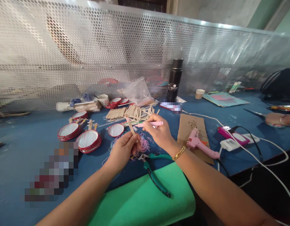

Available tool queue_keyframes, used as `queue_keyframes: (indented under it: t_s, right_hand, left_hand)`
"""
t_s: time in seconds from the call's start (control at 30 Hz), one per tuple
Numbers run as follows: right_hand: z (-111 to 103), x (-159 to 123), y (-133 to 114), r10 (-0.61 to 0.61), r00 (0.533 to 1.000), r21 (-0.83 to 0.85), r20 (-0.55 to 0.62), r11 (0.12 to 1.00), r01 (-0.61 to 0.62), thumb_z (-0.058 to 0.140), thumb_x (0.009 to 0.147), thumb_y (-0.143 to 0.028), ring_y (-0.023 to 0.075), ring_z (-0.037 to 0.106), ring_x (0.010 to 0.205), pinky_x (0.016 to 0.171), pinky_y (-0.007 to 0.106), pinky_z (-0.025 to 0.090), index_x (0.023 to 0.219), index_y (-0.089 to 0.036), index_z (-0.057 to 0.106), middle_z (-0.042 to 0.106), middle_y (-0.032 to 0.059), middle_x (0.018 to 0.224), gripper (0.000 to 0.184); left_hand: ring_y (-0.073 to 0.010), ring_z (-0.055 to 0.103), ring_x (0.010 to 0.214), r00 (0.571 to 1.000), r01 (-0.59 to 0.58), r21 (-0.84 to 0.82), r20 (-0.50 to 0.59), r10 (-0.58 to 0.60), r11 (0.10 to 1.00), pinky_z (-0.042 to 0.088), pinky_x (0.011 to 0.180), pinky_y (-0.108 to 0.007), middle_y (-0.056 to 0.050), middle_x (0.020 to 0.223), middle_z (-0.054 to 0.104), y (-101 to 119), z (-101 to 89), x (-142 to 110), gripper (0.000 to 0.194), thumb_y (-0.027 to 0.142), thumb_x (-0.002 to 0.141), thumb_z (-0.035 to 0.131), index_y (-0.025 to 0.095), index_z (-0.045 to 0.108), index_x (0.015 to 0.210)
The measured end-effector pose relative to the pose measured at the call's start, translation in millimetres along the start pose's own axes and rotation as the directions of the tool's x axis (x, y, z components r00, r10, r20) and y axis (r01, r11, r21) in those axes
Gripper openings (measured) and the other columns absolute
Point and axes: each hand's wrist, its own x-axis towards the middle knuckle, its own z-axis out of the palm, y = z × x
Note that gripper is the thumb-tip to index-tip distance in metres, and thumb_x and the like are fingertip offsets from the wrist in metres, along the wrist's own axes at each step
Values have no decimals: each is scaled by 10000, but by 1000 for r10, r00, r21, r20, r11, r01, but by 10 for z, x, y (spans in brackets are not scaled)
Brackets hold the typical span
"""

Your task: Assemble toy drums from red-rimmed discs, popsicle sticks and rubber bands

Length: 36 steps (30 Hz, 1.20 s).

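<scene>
My left hand [123, 150] is closed around the lower end of a wooden craft stick [130, 124], held upright and tilted slightly left. My right hand [158, 131] grips a pink pen-like tool [150, 124], its tip pointing left at the stick. A gold bracelet [179, 153] sits on my right wrist. Green-handled pliers [154, 175] lie below my hands, partly on a green foam sheet [145, 201]. A pile of thin coloured rubber bands [145, 145] lies under my hands on the blue table [22, 147].
A heap of wooden sticks [130, 113], several red-rimmed round lids [88, 140], a clear plastic bag [137, 91] and a black bottle [174, 80] lie behind. A pink glue gun [198, 145] rests on brown cardboard [190, 125], with a white power strip [231, 142] and cables on the right. Another person's hand [280, 120] is at far right.
</scene>
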Motion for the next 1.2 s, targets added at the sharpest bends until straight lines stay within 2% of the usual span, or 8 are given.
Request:
queue_keyframes:
  t_s: [0.2,0.37,0.53,0.7,0.87,1.03,1.2]
  right_hand:
    - [9,-1,-14,-20,999,-8,32,1000,20,648,887,-326,163,619,668,660,290,478,708,-237,560,672,-10,689,219]
    - [5,5,-1,8,1000,3,-8,1000,-8,646,889,-331,165,635,680,653,286,480,723,-241,564,673,-10,696,205]
    - [17,-2,-8,-24,999,-17,35,1000,25,644,898,-331,162,631,676,670,291,489,725,-239,568,682,-9,709,211]
    - [3,1,-2,2,1000,14,-10,1000,-2,657,894,-324,171,644,685,659,293,483,720,-239,563,665,-11,693,215]
    - [18,-5,-17,-26,999,19,25,999,25,654,890,-307,166,611,670,674,298,483,716,-236,575,673,-11,698,204]
    - [16,5,-15,23,1000,48,-8,999,-22,652,873,-342,176,652,693,657,289,495,728,-238,574,675,-13,693,195]
    - [23,-6,-21,-13,1000,14,11,1000,12,641,879,-327,172,619,665,649,294,469,694,-237,562,683,-4,693,220]
  left_hand:
    - [-104,448,456,1000,-3,32,2,3,999,322,447,-227,26,598,611,-4,3,4,384,590,864,638,213,605,799]
    - [-102,452,457,1000,-7,18,-9,8,1000,318,454,-226,15,609,636,-9,-1,11,384,586,862,649,211,607,788]
    - [-103,442,447,1000,-14,39,5,14,999,320,450,-226,29,574,602,-5,3,7,392,593,862,640,214,604,773]
    - [-97,456,458,1000,-10,29,-3,10,1000,324,453,-219,14,609,638,-7,5,11,384,578,862,645,206,600,779]
    - [-103,446,449,1000,-3,44,-3,4,999,322,446,-224,19,582,615,-9,2,10,402,601,857,646,208,612,781]
    - [-98,458,456,1000,6,9,-7,-6,1000,327,451,-219,17,609,637,-38,-1,19,389,587,852,654,204,616,801]
    - [-89,432,427,1000,15,-16,5,-15,1000,294,426,-214,24,592,630,-71,0,23,393,590,845,651,204,601,795]
